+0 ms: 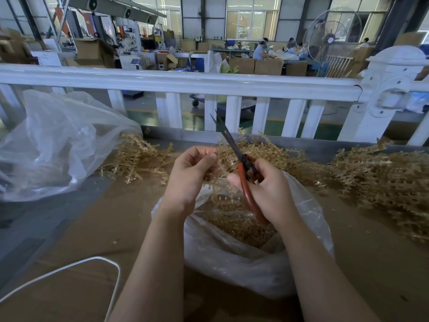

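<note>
A golden plastic sprue strip [217, 183] is pinched between thumb and curled fingers of the left hand [188, 175] and is held just above the mouth of a clear plastic bag [243, 263] – placed there, it seems, so that trimmed bits drop straight onto the cut pieces [234, 224] already inside. Red-handled scissors [242, 167] are gripped in the right hand [269, 189], fingers wrapped round the handles, blades pointed up and away from the strip; the tips appear only slightly parted, though the blur makes this uncertain. Uncut sprues are heaped on the tabletop [116, 219] in a right pile [383, 180] and a left pile [137, 156] – both near the hands for easy picking. A larger clear bag [58, 145] is slumped at the far left, beside a white railing [209, 81].
</note>
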A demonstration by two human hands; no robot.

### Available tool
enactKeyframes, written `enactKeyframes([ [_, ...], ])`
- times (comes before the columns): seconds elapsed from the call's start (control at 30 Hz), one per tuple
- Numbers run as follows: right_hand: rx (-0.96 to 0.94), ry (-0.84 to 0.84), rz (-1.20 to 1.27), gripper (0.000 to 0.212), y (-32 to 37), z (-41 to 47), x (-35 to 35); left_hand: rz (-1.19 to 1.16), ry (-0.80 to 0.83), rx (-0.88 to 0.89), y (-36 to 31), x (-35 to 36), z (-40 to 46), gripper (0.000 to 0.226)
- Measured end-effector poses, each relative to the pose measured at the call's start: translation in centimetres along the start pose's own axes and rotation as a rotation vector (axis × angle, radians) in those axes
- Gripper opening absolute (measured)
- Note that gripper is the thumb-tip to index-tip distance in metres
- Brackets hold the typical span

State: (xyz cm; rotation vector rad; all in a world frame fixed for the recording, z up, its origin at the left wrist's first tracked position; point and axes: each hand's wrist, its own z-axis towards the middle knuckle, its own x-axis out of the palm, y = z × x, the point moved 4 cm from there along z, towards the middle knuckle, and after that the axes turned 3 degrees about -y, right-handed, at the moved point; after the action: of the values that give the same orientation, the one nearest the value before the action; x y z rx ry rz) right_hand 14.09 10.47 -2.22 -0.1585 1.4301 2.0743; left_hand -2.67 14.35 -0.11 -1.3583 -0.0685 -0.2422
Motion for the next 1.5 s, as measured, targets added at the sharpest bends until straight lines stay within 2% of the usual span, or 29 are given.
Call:
enactKeyframes([
  [0.17, 0.09, 0.062, 0.162, 0.023, 0.3, 0.3, 0.3, 0.055, 0.015, -0.035, 0.4, 0.8, 0.0, 0.008],
  [0.33, 0.19, 0.092, 0.231, 0.008, 0.7, 0.2, 0.7, -0.015, 0.061, -0.059, 0.7, 1.6, 0.0, 0.007],
  [0.43, 0.234, 0.004, 0.34, 0.006, 0.8, 0.3, 0.1, -0.102, 0.121, -0.132, 0.6, 1.4, -0.2, 0.055],
  [0.5, 0.276, -0.036, 0.481, 0.006, 0.6, 0.3, -0.4, -0.037, 0.173, -0.198, 0.6, 1.1, -0.4, 0.094],
  [0.53, 0.298, -0.047, 0.555, 0.006, 0.5, 0.3, -0.6, -0.001, 0.204, -0.231, 0.8, 1.0, -0.5, 0.104],
  [0.57, 0.315, -0.056, 0.611, 0.006, 0.4, 0.3, -0.8, 0.033, 0.236, -0.262, 0.9, 1.1, -0.7, 0.101],
  [0.7, 0.33, -0.061, 0.712, 0.008, -0.1, 0.5, -0.9, 0.106, 0.303, -0.316, 1.4, 1.8, -1.2, 0.041],
  [0.77, 0.334, -0.062, 0.734, 0.009, -0.2, 0.6, -0.9, 0.088, 0.292, -0.312, 1.5, 1.9, -1.1, 0.028],
  [1.07, 0.328, -0.064, 0.714, 0.01, 0.0, 0.7, -0.9, 0.037, 0.297, -0.326, 1.5, 1.7, -0.8, 0.005],
  [1.2, 0.309, -0.088, 0.663, 0.011, 0.2, 0.7, -0.9, 0.015, 0.312, -0.356, 1.7, 2.3, -0.9, 0.009],
  [1.33, 0.278, -0.07, 0.636, 0.039, 0.9, 0.4, -1.1, -0.004, 0.202, -0.296, 1.6, 2.1, -0.5, 0.011],
  [1.37, 0.275, -0.06, 0.586, 0.04, 0.9, 0.4, -1.1, -0.01, 0.179, -0.272, 1.5, 2.0, -0.4, 0.012],
  [1.5, 0.277, -0.031, 0.539, 0.018, 0.6, 0.5, -0.7, 0.027, 0.154, -0.233, 1.4, 1.9, -0.3, 0.011],
])
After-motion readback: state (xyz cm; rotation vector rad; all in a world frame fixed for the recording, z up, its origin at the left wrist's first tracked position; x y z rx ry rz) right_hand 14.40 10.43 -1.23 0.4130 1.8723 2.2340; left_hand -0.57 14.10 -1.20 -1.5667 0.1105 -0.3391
